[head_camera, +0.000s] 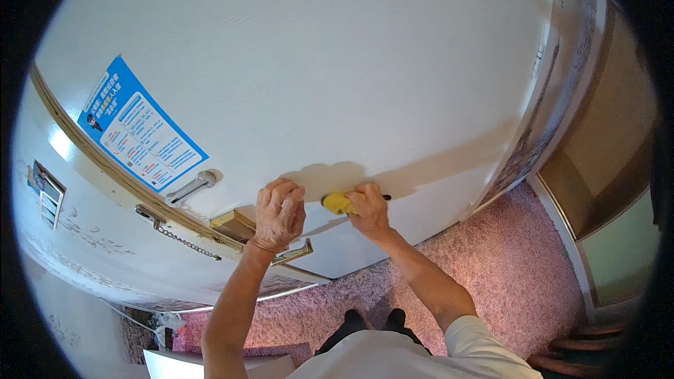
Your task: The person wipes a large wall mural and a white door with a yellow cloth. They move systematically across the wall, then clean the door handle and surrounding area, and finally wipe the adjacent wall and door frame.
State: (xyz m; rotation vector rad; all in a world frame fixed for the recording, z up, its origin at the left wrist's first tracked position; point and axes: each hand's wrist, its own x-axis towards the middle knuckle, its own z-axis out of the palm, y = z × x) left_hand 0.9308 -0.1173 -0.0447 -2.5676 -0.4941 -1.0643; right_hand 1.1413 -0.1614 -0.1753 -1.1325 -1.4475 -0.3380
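Observation:
My right hand [370, 211] grips a yellow object with a dark end [337, 203], held close to the white door [368, 89]. A small black tip shows past the far side of this hand; whether it belongs to the same object I cannot tell. My left hand [280, 216] is raised with curled fingers in front of the door, above its lever handle [295, 253]. Nothing shows in these fingers, but the palm side is partly hidden. Beside the left wrist, a brass-coloured lock plate [231, 222] is partly covered by the hand.
A silver swing-bar latch [192, 188] and a blue-and-white printed notice [142, 126] are on the door. A door chain [189, 243] hangs from the frame, near a wall switch plate [50, 195]. Pink carpet [463, 273] covers the floor. A wood-framed panel [605, 168] stands at right.

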